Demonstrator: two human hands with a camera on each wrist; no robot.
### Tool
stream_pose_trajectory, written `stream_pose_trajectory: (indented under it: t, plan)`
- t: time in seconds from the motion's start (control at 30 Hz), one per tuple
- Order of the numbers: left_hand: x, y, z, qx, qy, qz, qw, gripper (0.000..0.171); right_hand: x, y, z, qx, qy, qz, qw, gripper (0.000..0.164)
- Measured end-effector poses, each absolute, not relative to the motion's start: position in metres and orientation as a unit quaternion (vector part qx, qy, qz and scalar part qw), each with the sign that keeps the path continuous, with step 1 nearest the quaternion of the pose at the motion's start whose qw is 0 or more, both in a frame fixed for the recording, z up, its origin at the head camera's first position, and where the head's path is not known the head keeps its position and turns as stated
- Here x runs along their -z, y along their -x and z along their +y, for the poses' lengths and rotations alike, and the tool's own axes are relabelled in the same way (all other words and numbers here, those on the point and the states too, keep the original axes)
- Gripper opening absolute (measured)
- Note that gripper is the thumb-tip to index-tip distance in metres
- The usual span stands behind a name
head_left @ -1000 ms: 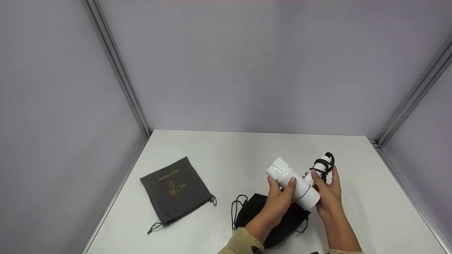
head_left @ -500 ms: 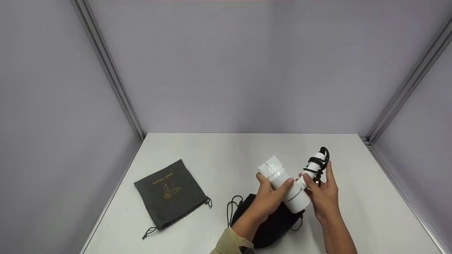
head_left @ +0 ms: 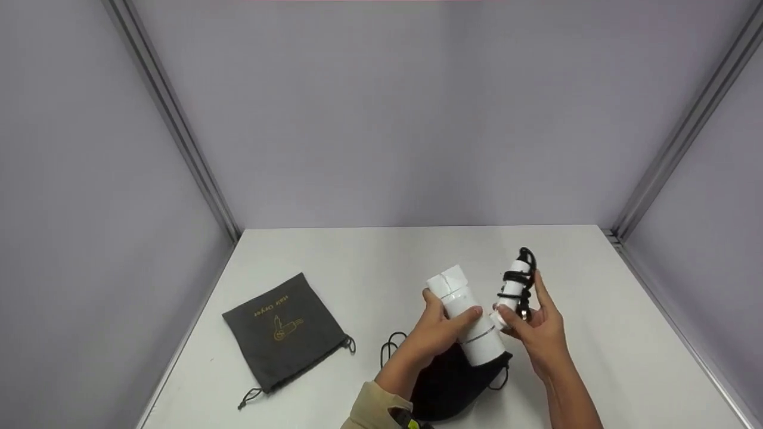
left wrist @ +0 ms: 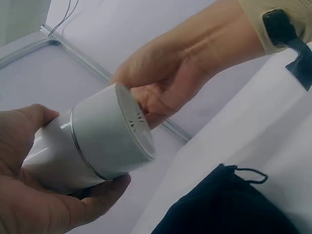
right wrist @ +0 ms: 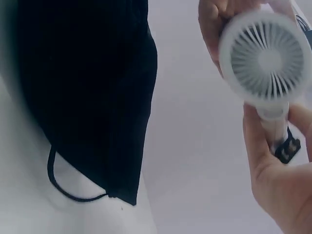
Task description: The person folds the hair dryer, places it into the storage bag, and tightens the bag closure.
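Above the table, both hands hold a white hair dryer (head_left: 486, 348) with its barrel tilted. My left hand (head_left: 438, 330) grips the barrel, its thumb lying across the top. In the left wrist view the barrel (left wrist: 107, 129) shows a thin metallic ring and a slotted end. My right hand (head_left: 539, 336) pinches the dryer's handle (head_left: 512, 286) near the joint, thumb in front. A black cord (head_left: 517, 277) is wound round that handle. The round vented end (right wrist: 268, 58) faces the right wrist camera. Beneath the dryer lies a black drawstring bag (head_left: 447, 393), partly hidden by the left forearm.
To the left, a dark grey drawstring pouch (head_left: 286, 333) printed "Hair Dryer" lies flat on the white table (head_left: 369, 268). Grey panels (head_left: 357, 119) enclose the back and both sides. A cord loop (right wrist: 73, 195) sticks out from the black bag.
The hair dryer and both hands have shifted slightly left in the head view. Its handle has turned more upright, at a narrower angle to the barrel. The pouch lies as before.
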State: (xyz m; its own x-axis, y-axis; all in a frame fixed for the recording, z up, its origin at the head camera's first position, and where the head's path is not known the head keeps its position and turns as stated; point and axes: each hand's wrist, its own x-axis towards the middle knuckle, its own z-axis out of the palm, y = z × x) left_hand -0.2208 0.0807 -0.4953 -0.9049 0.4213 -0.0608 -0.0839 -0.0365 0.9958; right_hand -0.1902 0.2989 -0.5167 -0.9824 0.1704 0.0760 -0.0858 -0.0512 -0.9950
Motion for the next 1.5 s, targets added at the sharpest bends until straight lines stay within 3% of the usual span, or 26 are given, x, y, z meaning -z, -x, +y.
stream_pose_trajectory:
  t: [0.2, 0.47, 0.8, 1.33, 1.5]
  plan:
    - [0.492, 0.226, 0.074, -0.686, -0.137, 0.69, 0.187, 0.087, 0.52, 0.186, 0.299, -0.697, 0.006, -0.715, 0.05, 0.106]
    - [0.492, 0.224, 0.071, -0.664, -0.142, 0.706, 0.199, 0.084, 0.519, 0.182, 0.304, -0.696, -0.014, -0.718, 0.013, 0.106]
    - [0.496, 0.23, 0.063, -0.632, -0.174, 0.721, 0.225, 0.073, 0.523, 0.173, 0.307, -0.653, -0.131, -0.743, -0.066, 0.105]
    - [0.496, 0.227, 0.067, -0.638, -0.191, 0.714, 0.214, 0.076, 0.526, 0.167, 0.302, -0.664, -0.069, -0.744, -0.018, 0.117]
    - [0.499, 0.223, 0.064, -0.644, -0.2, 0.706, 0.217, 0.077, 0.532, 0.164, 0.303, -0.683, -0.051, -0.728, 0.009, 0.108]
